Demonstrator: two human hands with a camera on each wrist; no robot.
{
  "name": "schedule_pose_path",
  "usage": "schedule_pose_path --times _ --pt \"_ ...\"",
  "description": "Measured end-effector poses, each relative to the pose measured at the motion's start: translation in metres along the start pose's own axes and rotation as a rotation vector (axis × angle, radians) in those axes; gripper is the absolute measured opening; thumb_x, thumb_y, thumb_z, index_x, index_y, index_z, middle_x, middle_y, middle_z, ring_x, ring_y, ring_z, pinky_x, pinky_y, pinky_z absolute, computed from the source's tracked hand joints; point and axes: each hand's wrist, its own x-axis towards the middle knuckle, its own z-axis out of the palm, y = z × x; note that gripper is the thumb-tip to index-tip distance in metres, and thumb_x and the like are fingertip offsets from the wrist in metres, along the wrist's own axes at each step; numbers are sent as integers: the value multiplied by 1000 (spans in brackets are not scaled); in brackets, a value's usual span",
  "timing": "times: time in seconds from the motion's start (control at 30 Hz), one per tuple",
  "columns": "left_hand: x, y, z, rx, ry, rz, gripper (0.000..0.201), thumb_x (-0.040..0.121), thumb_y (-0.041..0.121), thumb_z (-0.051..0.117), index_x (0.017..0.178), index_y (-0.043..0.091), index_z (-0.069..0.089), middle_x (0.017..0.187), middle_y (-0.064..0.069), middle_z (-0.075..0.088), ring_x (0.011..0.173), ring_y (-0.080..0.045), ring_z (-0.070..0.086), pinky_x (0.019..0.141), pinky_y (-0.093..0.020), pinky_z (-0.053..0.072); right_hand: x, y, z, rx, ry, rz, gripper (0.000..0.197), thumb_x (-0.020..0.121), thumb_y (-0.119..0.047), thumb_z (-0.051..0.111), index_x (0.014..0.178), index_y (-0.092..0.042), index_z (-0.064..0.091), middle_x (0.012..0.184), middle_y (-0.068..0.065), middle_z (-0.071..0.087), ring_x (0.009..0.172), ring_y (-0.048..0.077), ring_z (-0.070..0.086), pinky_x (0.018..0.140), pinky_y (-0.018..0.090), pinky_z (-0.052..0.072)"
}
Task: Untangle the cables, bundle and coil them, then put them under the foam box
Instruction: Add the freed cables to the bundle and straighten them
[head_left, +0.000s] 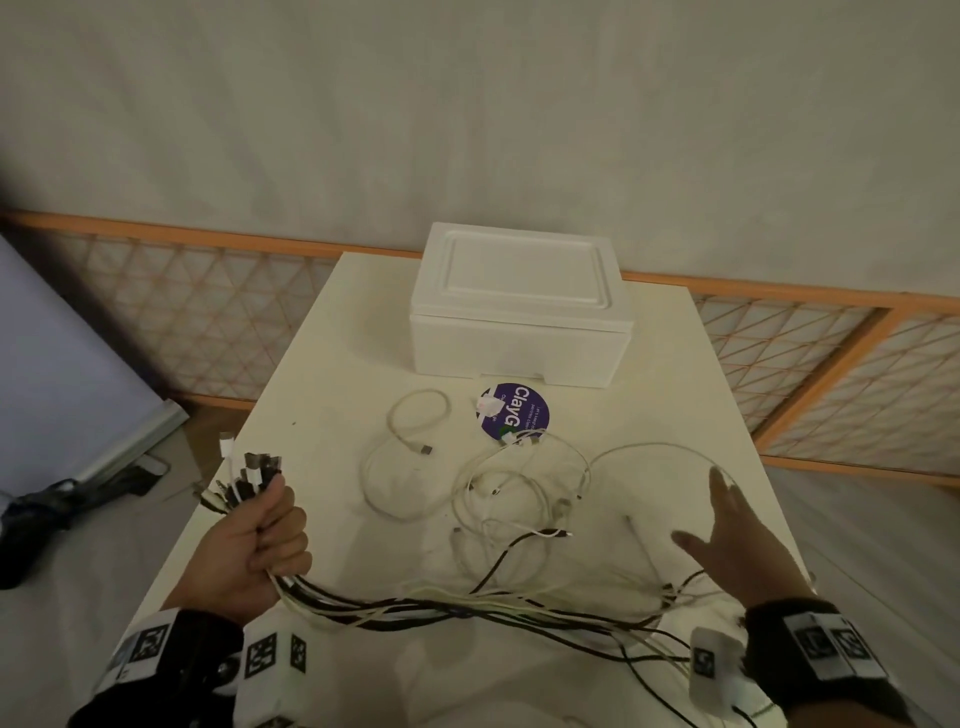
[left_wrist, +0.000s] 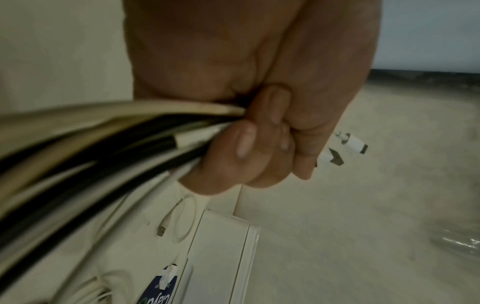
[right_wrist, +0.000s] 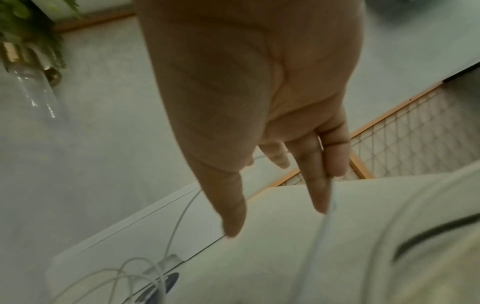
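My left hand (head_left: 265, 540) grips a bundle of black and white cables (head_left: 415, 608) at the table's near left, and their plugs (head_left: 249, 470) stick out above the fist. The left wrist view shows the fingers (left_wrist: 244, 144) curled round the cables (left_wrist: 103, 139). The bundle trails right across the front of the table. My right hand (head_left: 737, 540) hovers open, fingers straight, over a white cable loop (head_left: 649, 452) at the right; in the right wrist view a white cable (right_wrist: 322, 226) runs by the fingertips (right_wrist: 319, 197). Loose white cables (head_left: 498, 493) lie tangled mid-table. The white foam box (head_left: 519, 306) stands closed at the far end.
A round purple sticker (head_left: 514, 418) lies in front of the box, with a small white plug (head_left: 485, 405) on it. The white table (head_left: 332, 364) has bare edges left and right. An orange-framed lattice fence (head_left: 208, 306) runs behind. Dark items (head_left: 52, 509) lie on the floor at left.
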Motion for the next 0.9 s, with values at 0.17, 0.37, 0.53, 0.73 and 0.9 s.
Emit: schedule_pose_path --times 0.17,0.37,0.53,0.73,0.9 --pt "3 -9 14 -58 -215 -64 62 105 39 0 94 3 50 76 -7 37 61 -18 39 66 -33 36 11 -24 -7 78 212 85 92 85 -21 61 151 -18 -5 157 15 11 119 40 51 88 47 47" --pt "-1 -13 11 -92 -224 -115 61 105 38 1 93 3 51 75 -7 38 60 -18 40 65 -32 40 39 -7 -16 251 101 437 61 81 -20 56 129 8 32 71 10 62 63 27 65 62 35 53" --pt "0 -15 10 -72 -104 -102 45 106 33 29 78 6 53 62 -4 44 48 -14 36 53 -29 42 34 -19 1 195 -189 304 17 81 -21 62 74 -5 59 69 11 64 61 27 63 56 31 53" --pt "-4 -18 35 124 262 -31 52 63 31 89 54 15 41 44 3 32 35 -8 12 35 -18 26 36 -57 19 240 -93 143 52 86 -31 61 130 -9 45 121 12 60 106 31 60 87 40 52" --pt "1 -24 51 177 347 -63 61 46 32 96 52 15 37 44 3 25 30 -6 15 33 -18 24 29 -128 49 290 -407 30 43 86 -28 63 121 -5 53 104 9 62 84 23 66 73 37 59"
